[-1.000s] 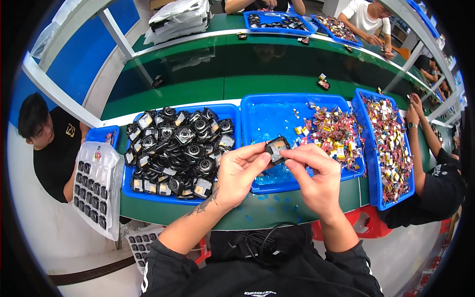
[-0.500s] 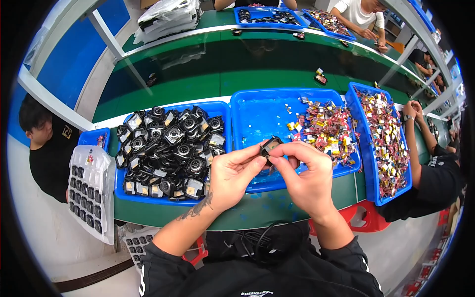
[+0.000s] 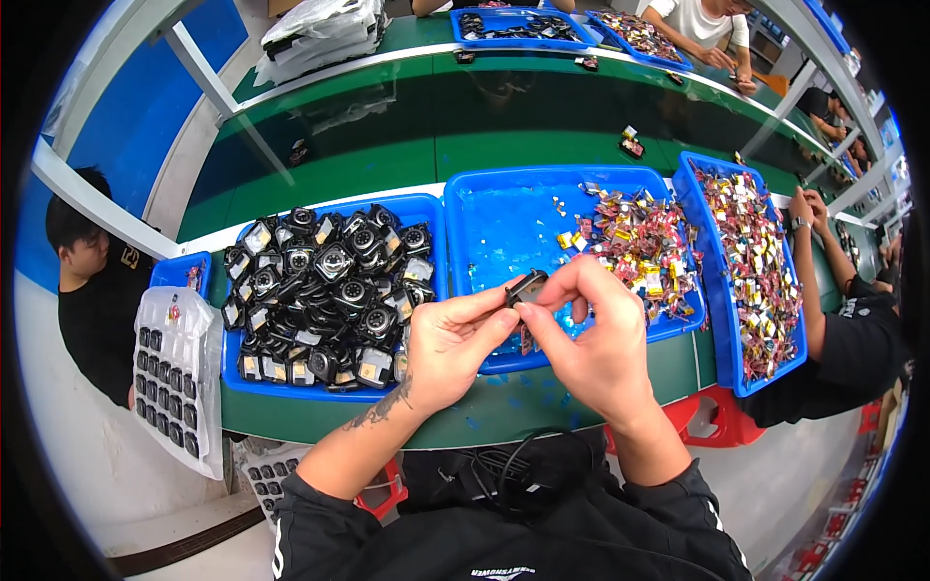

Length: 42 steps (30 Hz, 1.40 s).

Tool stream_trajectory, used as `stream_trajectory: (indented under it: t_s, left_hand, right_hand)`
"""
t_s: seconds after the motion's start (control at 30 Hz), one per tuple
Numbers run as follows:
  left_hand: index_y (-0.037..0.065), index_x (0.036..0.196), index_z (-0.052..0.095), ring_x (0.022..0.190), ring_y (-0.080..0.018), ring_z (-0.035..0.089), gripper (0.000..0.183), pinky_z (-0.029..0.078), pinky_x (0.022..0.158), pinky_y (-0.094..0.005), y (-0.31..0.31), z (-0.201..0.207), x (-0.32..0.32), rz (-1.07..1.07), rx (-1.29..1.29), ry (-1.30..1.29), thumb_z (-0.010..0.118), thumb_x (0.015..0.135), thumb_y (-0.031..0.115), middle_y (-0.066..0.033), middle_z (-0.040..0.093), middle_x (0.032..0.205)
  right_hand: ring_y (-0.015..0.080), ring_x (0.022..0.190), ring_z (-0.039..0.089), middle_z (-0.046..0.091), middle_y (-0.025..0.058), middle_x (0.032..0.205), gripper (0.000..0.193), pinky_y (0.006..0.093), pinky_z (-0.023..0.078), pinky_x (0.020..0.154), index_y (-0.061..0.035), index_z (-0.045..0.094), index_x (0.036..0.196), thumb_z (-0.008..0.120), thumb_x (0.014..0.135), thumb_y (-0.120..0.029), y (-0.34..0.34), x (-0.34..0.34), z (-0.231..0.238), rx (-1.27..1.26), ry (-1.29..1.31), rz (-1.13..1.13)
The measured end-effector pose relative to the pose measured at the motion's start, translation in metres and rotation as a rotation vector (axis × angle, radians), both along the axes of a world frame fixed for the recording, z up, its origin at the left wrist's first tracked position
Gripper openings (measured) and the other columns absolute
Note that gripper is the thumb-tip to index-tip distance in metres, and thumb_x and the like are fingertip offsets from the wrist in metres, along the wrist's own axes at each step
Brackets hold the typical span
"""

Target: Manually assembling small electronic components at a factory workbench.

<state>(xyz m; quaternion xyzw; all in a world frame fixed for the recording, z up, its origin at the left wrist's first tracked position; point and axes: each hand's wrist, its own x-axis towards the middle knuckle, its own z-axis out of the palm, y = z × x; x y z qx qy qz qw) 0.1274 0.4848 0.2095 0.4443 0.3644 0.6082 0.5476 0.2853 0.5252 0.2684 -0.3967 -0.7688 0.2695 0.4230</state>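
My left hand [image 3: 449, 346] and my right hand [image 3: 587, 334] meet over the near edge of the middle blue tray [image 3: 504, 228]. Between their fingertips they pinch a small black square part [image 3: 525, 288]; a small piece hangs just below it. To the left, a blue tray [image 3: 426, 208] is piled with several black square parts [image 3: 325, 295] of the same kind. The middle tray holds small red and yellow pieces [image 3: 635, 247] heaped at its right side.
A third blue tray [image 3: 722, 320] of red and yellow pieces stands at the right, with another person's arm [image 3: 814, 261] beside it. A person in black sits at the left next to a white slotted tray [image 3: 174, 378]. More blue trays and people are across the green bench [image 3: 387, 126].
Both hands have stayed together on the small black part over the middle tray; the part has been turned a little between the fingertips.
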Motion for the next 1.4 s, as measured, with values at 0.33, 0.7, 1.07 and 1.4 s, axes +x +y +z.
stream_trajectory:
  t_s: [0.33,0.7,1.07,1.4]
  left_hand:
    - [-0.011,0.123,0.055,0.101,-0.0176,0.064,0.033,0.054,0.089,-0.0299,0.001,-0.001,0.0,0.042,0.053,-0.131,0.06,0.092,-0.001,-0.0179,0.065,0.115]
    - [0.004,0.114,0.069,0.089,-0.02,0.067,0.032,0.053,0.073,-0.0275,-0.001,0.025,-0.009,0.142,0.399,0.674,0.061,0.085,-0.007,-0.0143,0.065,0.105]
    - [0.005,0.103,0.072,0.088,-0.024,0.07,0.031,0.059,0.072,-0.0315,0.005,0.017,-0.009,0.248,0.698,0.92,0.076,0.073,-0.001,-0.0117,0.069,0.103]
    - [0.003,0.1,0.072,0.081,-0.0233,0.069,0.026,0.057,0.068,-0.0305,0.003,0.016,-0.005,0.156,0.601,0.81,0.073,0.075,-0.003,-0.0117,0.068,0.097]
  right_hand:
    - [0.0207,0.069,0.056,0.057,0.0063,0.078,0.036,0.0296,0.046,0.062,-0.0044,0.058,0.086,0.085,0.064,-0.01,0.002,0.007,-0.012,0.101,0.121,0.043]
    - [0.012,0.08,0.067,0.067,0.0097,0.091,0.016,0.023,0.055,0.069,0.0048,0.06,0.101,0.067,0.086,0.004,-0.014,0.017,-0.017,-0.578,0.604,0.225]
    - [0.009,0.087,0.058,0.059,0.0039,0.094,0.009,0.0243,0.055,0.069,0.0014,0.059,0.094,0.064,0.09,-0.004,-0.002,0.037,-0.022,-0.609,0.383,0.259]
    - [0.0104,0.09,0.062,0.061,0.0043,0.095,0.008,0.0243,0.055,0.073,0.0028,0.06,0.097,0.063,0.09,0.0,-0.001,0.044,-0.017,-0.642,0.374,0.353]
